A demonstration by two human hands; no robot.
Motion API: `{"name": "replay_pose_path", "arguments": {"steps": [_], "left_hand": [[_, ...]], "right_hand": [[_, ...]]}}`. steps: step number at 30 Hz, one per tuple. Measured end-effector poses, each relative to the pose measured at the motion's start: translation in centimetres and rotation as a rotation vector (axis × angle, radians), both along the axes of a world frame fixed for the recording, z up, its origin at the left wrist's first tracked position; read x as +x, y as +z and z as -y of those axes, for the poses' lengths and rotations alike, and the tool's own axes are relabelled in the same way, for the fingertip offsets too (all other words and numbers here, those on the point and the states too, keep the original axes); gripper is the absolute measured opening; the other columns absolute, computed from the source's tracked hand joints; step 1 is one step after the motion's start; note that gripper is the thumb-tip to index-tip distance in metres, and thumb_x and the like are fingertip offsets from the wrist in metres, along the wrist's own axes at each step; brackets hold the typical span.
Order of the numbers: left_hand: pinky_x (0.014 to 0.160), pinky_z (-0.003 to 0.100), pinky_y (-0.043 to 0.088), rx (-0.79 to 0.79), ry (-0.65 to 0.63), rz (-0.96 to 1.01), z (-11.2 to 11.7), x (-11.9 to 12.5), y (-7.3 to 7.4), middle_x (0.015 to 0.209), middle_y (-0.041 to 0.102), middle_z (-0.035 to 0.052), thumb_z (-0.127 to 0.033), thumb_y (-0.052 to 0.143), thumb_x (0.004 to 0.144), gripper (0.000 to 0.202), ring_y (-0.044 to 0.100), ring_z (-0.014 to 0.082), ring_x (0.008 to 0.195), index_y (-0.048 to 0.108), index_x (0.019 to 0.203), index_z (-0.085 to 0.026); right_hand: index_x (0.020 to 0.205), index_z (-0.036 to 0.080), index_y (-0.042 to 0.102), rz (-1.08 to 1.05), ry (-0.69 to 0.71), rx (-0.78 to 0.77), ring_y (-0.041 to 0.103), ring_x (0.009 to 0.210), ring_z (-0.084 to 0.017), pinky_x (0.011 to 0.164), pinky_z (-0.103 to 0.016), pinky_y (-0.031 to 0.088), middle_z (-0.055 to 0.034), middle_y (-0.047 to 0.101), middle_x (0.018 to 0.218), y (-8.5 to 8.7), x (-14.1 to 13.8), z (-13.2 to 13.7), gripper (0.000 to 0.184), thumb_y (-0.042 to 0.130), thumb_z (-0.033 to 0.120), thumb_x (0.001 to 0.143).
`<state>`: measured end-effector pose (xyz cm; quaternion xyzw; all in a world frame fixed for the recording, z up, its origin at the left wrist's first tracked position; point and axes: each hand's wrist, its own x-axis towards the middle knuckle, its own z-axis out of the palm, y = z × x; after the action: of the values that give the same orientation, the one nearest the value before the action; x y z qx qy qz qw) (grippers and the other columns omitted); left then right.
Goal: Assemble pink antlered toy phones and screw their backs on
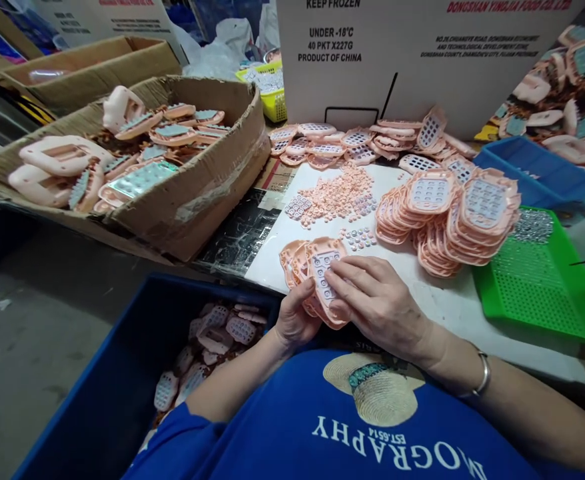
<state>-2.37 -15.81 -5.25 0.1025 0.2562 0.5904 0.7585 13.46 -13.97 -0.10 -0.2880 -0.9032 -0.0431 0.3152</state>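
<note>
My left hand grips a small stack of pink plastic keypad shells from below, at the near edge of the white table. My right hand lies over the top shell, fingers pressed on its white keypad insert. A silver bracelet sits on my right wrist. Loose small pink buttons are heaped just beyond the hands, with a few white key pieces beside them.
Fanned stacks of pink shells lie right of the hands. A green perforated tray and blue tray sit at the right. A torn cardboard box of pink parts stands left. A blue bin holds finished pieces below.
</note>
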Motion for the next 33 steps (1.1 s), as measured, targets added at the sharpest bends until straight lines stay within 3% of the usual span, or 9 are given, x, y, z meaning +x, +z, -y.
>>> {"name": "replay_pose_path", "arguments": {"steps": [7, 10, 12, 14, 16, 20, 24, 29, 33], "left_hand": [[0.111, 0.048, 0.046, -0.071, 0.002, 0.060, 0.1, -0.2, 0.3, 0.107, 0.078, 0.0099, -0.030, 0.075, 0.072, 0.055, 0.065, 0.0343, 0.121, 0.067, 0.124, -0.018], [0.114, 0.051, 0.042, -0.076, 0.039, 0.091, -0.2, -0.5, 0.5, 0.111, 0.077, 0.0102, -0.034, 0.073, 0.074, 0.052, 0.058, 0.0355, 0.131, 0.067, 0.124, -0.019], [0.115, 0.051, 0.040, -0.087, 0.044, 0.097, -0.4, -0.8, 0.6, 0.114, 0.076, 0.0103, -0.034, 0.072, 0.076, 0.051, 0.055, 0.0346, 0.134, 0.066, 0.124, -0.019], [0.116, 0.050, 0.040, -0.100, 0.049, 0.104, -0.5, -1.2, 0.7, 0.117, 0.075, 0.0110, -0.033, 0.070, 0.077, 0.050, 0.054, 0.0336, 0.135, 0.065, 0.124, -0.018], [0.115, 0.049, 0.040, -0.121, 0.049, 0.114, -0.5, -1.4, 0.8, 0.118, 0.075, 0.0116, -0.033, 0.069, 0.078, 0.050, 0.053, 0.0333, 0.136, 0.065, 0.125, -0.017], [0.114, 0.051, 0.041, -0.174, 0.047, 0.120, -0.5, -1.7, 1.0, 0.116, 0.075, 0.0125, -0.033, 0.068, 0.078, 0.053, 0.056, 0.0341, 0.133, 0.063, 0.128, -0.015], [0.114, 0.051, 0.040, -0.180, 0.051, 0.153, -0.7, -1.7, 1.3, 0.115, 0.075, 0.0142, -0.034, 0.065, 0.081, 0.051, 0.056, 0.0345, 0.132, 0.063, 0.127, -0.013], [0.115, 0.052, 0.039, -0.177, 0.056, 0.138, -1.1, -1.6, 2.0, 0.116, 0.075, 0.0146, -0.036, 0.060, 0.085, 0.048, 0.055, 0.0342, 0.134, 0.064, 0.126, -0.012], [0.113, 0.051, 0.041, -0.182, 0.106, 0.126, -1.5, -1.8, 2.5, 0.113, 0.075, 0.0145, -0.037, 0.055, 0.087, 0.043, 0.057, 0.0335, 0.132, 0.066, 0.121, -0.012]], "right_hand": [[0.113, 0.014, 0.070, -0.100, 0.065, -0.080, 0.066, 0.106, -0.026, 0.090, -0.043, 0.056, -0.0141, 0.073, 0.116, 0.5, 0.7, -0.4, 0.028, 0.050, 0.030, 0.102], [0.113, 0.019, 0.070, -0.200, -0.033, -0.092, 0.068, 0.101, -0.022, 0.087, -0.038, 0.055, -0.0111, 0.074, 0.111, 1.3, 1.5, -2.6, 0.023, 0.050, 0.025, 0.101], [0.108, 0.018, 0.072, -0.050, -0.220, -0.119, 0.069, 0.096, -0.024, 0.085, -0.039, 0.053, -0.0111, 0.075, 0.105, 1.8, 1.6, -4.8, 0.024, 0.050, 0.023, 0.100], [0.102, 0.016, 0.074, 0.286, -0.408, -0.229, 0.068, 0.094, -0.027, 0.082, -0.041, 0.050, -0.0126, 0.075, 0.101, 1.9, 1.1, -7.0, 0.026, 0.049, 0.021, 0.099], [0.100, 0.014, 0.074, 0.524, -0.484, -0.324, 0.067, 0.097, -0.029, 0.082, -0.040, 0.047, -0.0149, 0.074, 0.101, 1.7, 0.0, -8.8, 0.027, 0.048, 0.021, 0.098], [0.100, 0.007, 0.075, 0.642, -0.506, -0.395, 0.068, 0.097, -0.030, 0.080, -0.036, 0.047, -0.0204, 0.075, 0.100, 0.9, -2.2, -11.1, 0.027, 0.054, 0.024, 0.096], [0.098, 0.006, 0.076, 0.706, -0.495, -0.437, 0.070, 0.088, -0.025, 0.075, -0.029, 0.047, -0.0211, 0.075, 0.093, 0.5, -3.4, -12.0, 0.026, 0.051, 0.010, 0.092], [0.103, 0.008, 0.074, 0.708, -0.409, -0.412, 0.070, 0.091, -0.028, 0.070, -0.032, 0.046, -0.0208, 0.073, 0.096, 0.5, -3.3, -12.3, 0.030, 0.046, 0.008, 0.093], [0.114, 0.013, 0.069, 0.668, -0.322, -0.396, 0.064, 0.102, -0.026, 0.077, -0.031, 0.043, -0.0156, 0.070, 0.109, 0.7, -2.1, -11.3, 0.028, 0.047, 0.013, 0.097]]}}
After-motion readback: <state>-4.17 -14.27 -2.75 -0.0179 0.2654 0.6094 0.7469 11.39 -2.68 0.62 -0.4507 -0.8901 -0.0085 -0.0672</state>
